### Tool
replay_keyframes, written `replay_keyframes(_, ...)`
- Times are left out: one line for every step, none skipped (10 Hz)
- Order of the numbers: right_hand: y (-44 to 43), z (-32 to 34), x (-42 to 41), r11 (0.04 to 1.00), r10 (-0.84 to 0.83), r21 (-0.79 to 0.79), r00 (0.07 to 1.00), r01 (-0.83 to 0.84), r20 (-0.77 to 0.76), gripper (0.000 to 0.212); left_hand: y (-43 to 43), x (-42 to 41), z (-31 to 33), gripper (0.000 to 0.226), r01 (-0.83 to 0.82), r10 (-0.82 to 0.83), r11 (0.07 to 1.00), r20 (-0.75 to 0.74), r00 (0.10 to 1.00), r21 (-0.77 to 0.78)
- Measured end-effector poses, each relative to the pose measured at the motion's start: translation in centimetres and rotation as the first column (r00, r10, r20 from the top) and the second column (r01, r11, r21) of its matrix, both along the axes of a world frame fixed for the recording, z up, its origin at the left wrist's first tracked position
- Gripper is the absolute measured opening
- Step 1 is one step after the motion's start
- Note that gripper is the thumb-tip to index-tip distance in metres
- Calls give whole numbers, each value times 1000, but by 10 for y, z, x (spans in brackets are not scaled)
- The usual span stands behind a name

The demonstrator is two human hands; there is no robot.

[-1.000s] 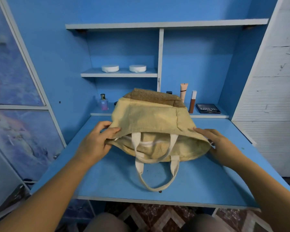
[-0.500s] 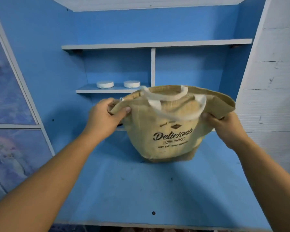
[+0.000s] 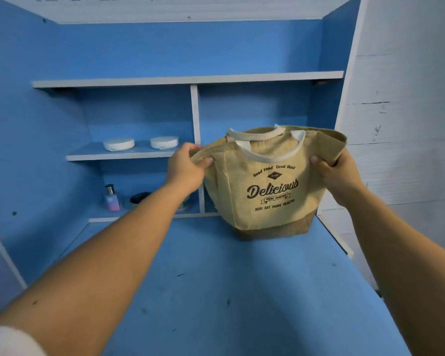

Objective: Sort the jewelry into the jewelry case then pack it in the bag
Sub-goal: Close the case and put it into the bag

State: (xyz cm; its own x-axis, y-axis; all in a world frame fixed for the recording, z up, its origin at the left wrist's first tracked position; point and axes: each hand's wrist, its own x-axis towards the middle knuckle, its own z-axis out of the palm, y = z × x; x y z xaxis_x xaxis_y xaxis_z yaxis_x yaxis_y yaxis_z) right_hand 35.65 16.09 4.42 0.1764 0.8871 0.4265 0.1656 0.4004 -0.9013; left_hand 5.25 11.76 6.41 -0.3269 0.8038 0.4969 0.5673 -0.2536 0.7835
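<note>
Bag [image 3: 265, 214]: one, two handles [image 3: 270, 157]; left hand [image 3: 185, 167], right hand [image 3: 338, 176] fingers clamped on rim.

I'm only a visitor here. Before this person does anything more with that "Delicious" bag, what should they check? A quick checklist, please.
1. Left hand has a firm pinch on the bag at its left top corner: ok.
2. Right hand has a firm pinch on the right top corner: ok.
3. Bag is upright with its darker base on the desk: ok.
4. White handles are free and caught on nothing: ok.
5. Jewelry case is inside the bag: cannot tell, since the inside is hidden and no case is in view.
6. Bag mouth is closed: cannot tell from this angle.
</note>
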Motion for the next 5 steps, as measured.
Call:
replay_keyframes(13, -13, 13, 993, -7, -114, 1000, 7, 5, 39, 12, 13, -10, 37, 45, -45, 998, 6, 999, -47)
replay_keyframes(17, -26, 22, 974, -7, -225, 999, 14, 33, 45, 19, 19, -16, 48, 65, -63, 996, 45, 997, -53)
replay_keyframes(16, -33, 23, 961, -3, -275, 998, 22, 68, 50, 22, 20, -22, 52, 68, -64, 996, 57, 996, -59)
replay_keyframes(16, -38, 22, 957, -7, -288, 997, 28, 74, 54, 22, 18, -25, 52, 98, -95, 994, 49, 994, -47)
replay_keyframes(12, -39, 16, 947, -38, -310, 989, 80, 141, 59, 20, 14, -29, 55, 78, -78, 993, 2, 997, -93)
